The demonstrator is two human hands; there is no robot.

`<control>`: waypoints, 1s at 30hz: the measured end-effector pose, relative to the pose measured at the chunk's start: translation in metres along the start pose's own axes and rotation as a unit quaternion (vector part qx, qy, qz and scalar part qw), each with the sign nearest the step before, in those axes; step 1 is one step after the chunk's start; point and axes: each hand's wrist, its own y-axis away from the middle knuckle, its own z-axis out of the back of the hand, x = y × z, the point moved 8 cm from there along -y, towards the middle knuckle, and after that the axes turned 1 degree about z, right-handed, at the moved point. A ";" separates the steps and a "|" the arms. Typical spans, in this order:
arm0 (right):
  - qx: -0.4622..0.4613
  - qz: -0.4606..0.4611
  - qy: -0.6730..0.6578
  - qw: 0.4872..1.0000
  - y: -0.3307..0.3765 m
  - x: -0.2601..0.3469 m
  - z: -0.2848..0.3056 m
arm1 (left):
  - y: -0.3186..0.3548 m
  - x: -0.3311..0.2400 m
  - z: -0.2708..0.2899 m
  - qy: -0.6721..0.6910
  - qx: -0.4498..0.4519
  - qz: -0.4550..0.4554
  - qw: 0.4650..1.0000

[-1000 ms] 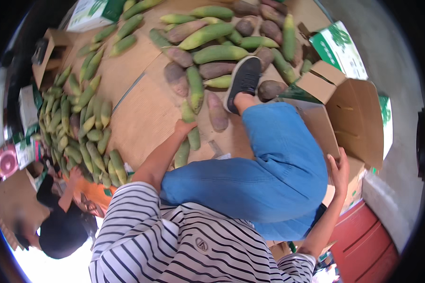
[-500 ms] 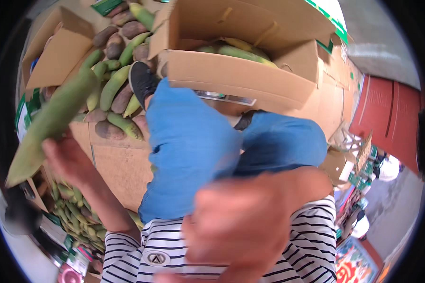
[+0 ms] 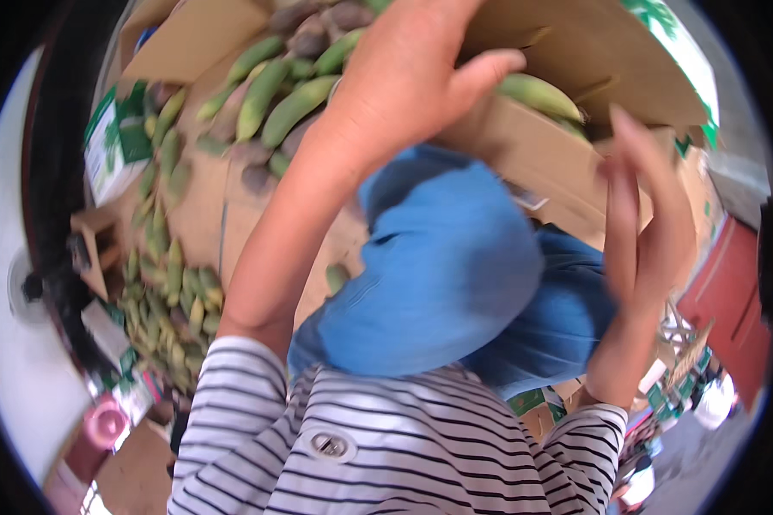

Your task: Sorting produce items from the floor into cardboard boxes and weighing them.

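Note:
My left hand (image 3: 399,81) reaches over the near side of an open cardboard box (image 3: 511,150). Its thumb is stretched out to the right, while the other fingers pass beyond the upper edge, so whatever they may hold is hidden. Beside the thumb, green-yellow cucumber-like gourds (image 3: 541,96) lie in the box. My right hand (image 3: 653,219) is raised near the box's right end, blurred, fingers apart, with nothing seen in it. Left of my left forearm are several long green gourds (image 3: 262,99), mixed with brownish ones (image 3: 309,39).
My blue-trousered knees (image 3: 455,257) are between my arms. A heap of small green gourds (image 3: 167,313) lies at lower left on the cardboard floor. A green-and-white carton (image 3: 116,146) and another open box (image 3: 193,39) stand at far left. A red panel (image 3: 730,283) is at right.
My left hand has swung from the left up to the box; the long green gourd that rested on it no longer shows there. My right hand has moved from my chest to the right.

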 end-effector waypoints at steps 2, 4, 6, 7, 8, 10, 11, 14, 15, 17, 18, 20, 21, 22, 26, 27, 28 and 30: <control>0.127 -0.007 0.108 0.986 -0.009 -0.039 -0.043 | 0.043 0.048 0.026 0.015 -0.057 0.088 0.994; 0.146 0.009 0.149 0.978 0.000 -0.061 -0.064 | 0.108 0.108 0.038 0.000 -0.065 0.216 0.974; 0.165 0.025 0.191 0.967 0.011 -0.081 -0.075 | 0.198 0.158 0.039 -0.044 -0.026 0.318 0.947; 0.194 -0.032 0.157 0.968 0.016 -0.098 -0.081 | 0.257 0.186 0.029 -0.094 0.085 0.435 0.891; 0.222 -0.087 0.126 0.963 0.016 -0.109 -0.084 | 0.317 0.203 0.017 -0.100 0.135 0.471 0.866; 0.283 -0.144 0.066 0.946 0.014 -0.114 -0.100 | 0.445 0.219 -0.011 -0.127 0.240 0.515 0.813; 0.339 -0.219 0.016 0.915 0.023 -0.123 -0.112 | 0.486 0.214 -0.030 -0.100 0.306 0.565 0.760; 0.353 -0.286 -0.004 0.891 0.031 -0.134 -0.117 | 0.574 0.188 -0.076 -0.014 0.330 0.637 0.696; 0.361 -0.278 -0.001 0.890 0.034 -0.140 -0.120 | 0.594 0.183 -0.091 0.036 0.295 0.658 0.692; 0.304 -0.199 -0.067 0.929 0.032 -0.140 -0.119 | 0.621 0.184 -0.107 0.059 0.245 0.698 0.670; 0.296 -0.173 -0.047 0.938 0.034 -0.141 -0.116 | 0.634 0.183 -0.111 0.073 0.198 0.731 0.649; 0.305 -0.199 -0.044 0.930 0.036 -0.142 -0.122 | 0.633 0.180 -0.111 0.072 0.178 0.725 0.662; 0.311 -0.229 -0.043 0.922 0.039 -0.145 -0.125 | 0.630 0.179 -0.108 0.066 0.161 0.716 0.676; 0.303 -0.230 -0.048 0.924 0.039 -0.150 -0.125 | 0.620 0.182 -0.103 0.065 0.160 0.715 0.678; 0.282 -0.187 -0.030 0.941 0.030 -0.141 -0.118 | 0.534 0.189 -0.052 0.133 -0.024 0.619 0.774; 0.287 -0.208 -0.013 0.935 0.032 -0.142 -0.115 | 0.488 0.187 -0.030 0.162 -0.086 0.600 0.779; 0.290 -0.228 0.002 0.929 0.032 -0.143 -0.114 | 0.436 0.181 -0.003 0.190 -0.150 0.577 0.780; 0.288 -0.213 0.004 0.934 0.029 -0.138 -0.115 | 0.354 0.170 0.045 0.244 -0.259 0.475 0.805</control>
